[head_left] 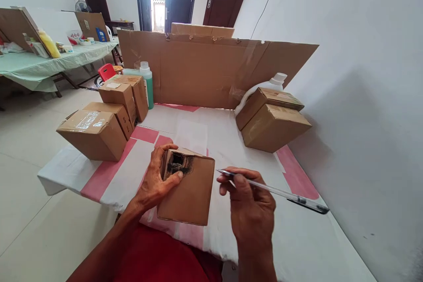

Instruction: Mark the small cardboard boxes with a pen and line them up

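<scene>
Two hands busy: left hand [158, 180] grips small box [188, 189] near tabletop [330, 246] edge, right hand [249, 205] pinches pen [274, 191]. Risk: thumb smears black scribble [178, 165]; box tips off.

makeshift packing room: cartons [95, 134], cloth-covered tables [297, 233]

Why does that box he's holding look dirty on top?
The small cardboard box under the left hand has a black scribbled patch by the thumb. The right hand holds a pen. The other boxes show no such black marks.
</scene>
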Available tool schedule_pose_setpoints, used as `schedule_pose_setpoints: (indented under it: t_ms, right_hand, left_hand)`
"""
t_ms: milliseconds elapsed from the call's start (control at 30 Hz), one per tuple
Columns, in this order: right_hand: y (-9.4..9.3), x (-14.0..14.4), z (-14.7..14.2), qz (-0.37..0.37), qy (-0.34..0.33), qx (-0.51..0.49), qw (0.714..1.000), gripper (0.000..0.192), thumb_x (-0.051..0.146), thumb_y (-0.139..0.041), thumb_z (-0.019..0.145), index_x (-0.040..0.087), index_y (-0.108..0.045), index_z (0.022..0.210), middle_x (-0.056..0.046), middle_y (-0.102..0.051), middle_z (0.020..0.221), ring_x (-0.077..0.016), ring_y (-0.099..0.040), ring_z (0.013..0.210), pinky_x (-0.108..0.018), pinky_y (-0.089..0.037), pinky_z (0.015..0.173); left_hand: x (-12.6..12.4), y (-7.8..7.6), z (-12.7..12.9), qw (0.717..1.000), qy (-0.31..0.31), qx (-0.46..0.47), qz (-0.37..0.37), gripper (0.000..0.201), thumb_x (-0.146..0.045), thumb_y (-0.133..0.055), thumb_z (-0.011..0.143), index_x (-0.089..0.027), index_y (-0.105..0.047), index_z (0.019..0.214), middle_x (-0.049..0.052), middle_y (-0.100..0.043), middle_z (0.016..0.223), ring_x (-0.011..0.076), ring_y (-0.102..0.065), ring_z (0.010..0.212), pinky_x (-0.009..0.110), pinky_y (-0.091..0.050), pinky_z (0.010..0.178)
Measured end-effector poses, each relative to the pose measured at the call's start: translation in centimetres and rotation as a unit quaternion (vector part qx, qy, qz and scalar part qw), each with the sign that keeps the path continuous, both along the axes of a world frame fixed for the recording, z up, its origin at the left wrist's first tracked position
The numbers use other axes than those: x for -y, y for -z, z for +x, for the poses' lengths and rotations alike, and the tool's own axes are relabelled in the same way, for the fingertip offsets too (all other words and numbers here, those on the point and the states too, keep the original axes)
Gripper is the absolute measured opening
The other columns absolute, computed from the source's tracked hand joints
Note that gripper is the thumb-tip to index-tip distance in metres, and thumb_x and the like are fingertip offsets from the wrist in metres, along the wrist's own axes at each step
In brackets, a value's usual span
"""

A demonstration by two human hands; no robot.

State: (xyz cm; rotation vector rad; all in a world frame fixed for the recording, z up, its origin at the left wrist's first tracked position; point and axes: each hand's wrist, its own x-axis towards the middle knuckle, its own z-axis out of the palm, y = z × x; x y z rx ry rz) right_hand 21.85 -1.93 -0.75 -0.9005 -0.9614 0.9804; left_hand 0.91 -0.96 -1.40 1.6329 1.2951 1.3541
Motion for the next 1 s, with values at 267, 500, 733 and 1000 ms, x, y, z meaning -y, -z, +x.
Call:
schedule_pose_setpoints:
  t_ms: [267, 500, 733, 1000]
  right_hand:
    - [-1.5, 0.6, -2.9, 0.025, -0.036, 0.191, 0.981, 0.014, 0.036, -0.07, 0.095, 0.022, -0.07, 0.093, 0.001, -0.07, 0.072, -0.0111, -0.061, 0.053, -0.022, -0.053, 0.05]
    - [-1.9, 0.6, -2.2, 0.023, -0.024, 0.219, 0.975, 0.015, 0.035, -0.068, 0.097, 0.021, -0.068, 0.091, 0.003, -0.068, 0.068, -0.0095, -0.059, 0.049, -0.02, -0.051, 0.048]
    - [-1.5, 0.3, -3.0, 0.026, 0.021, 0.202, 0.979, 0.014, 0.034, -0.07, 0.097, 0.02, -0.069, 0.094, 0.003, -0.068, 0.072, -0.0079, -0.059, 0.049, -0.019, -0.05, 0.047]
    - [-1.1, -0.5, -1.5, 0.043, 0.15, 0.042, 0.987, 0.019, 0.041, -0.067, 0.097, 0.022, -0.063, 0.098, -0.005, -0.072, 0.106, -0.0147, -0.07, 0.068, -0.022, -0.047, 0.045]
  left_hand:
    - [0.7, 0.1, 0.6, 1.0, 0.017, 0.003, 0.007, 0.056, -0.025, -0.067, 0.08, -0.027, -0.05, 0.134, 0.01, -0.051, 0.141, 0.0325, -0.047, 0.136, 0.052, -0.035, 0.117]
    - [0.7, 0.4, 1.3, 1.0, 0.009, -0.017, 0.025, 0.058, -0.021, -0.067, 0.08, -0.028, -0.049, 0.135, 0.01, -0.049, 0.142, 0.0333, -0.041, 0.141, 0.053, -0.033, 0.118]
    - [0.8, -0.3, 1.4, 0.999, 0.003, -0.036, 0.021, 0.055, -0.02, -0.066, 0.08, -0.026, -0.049, 0.132, 0.01, -0.051, 0.138, 0.0317, -0.044, 0.137, 0.051, -0.036, 0.115]
    - [0.8, 0.2, 0.9, 1.0, -0.01, -0.008, 0.001, 0.053, -0.028, -0.067, 0.082, -0.028, -0.05, 0.133, 0.009, -0.051, 0.141, 0.0321, -0.049, 0.134, 0.05, -0.039, 0.112]
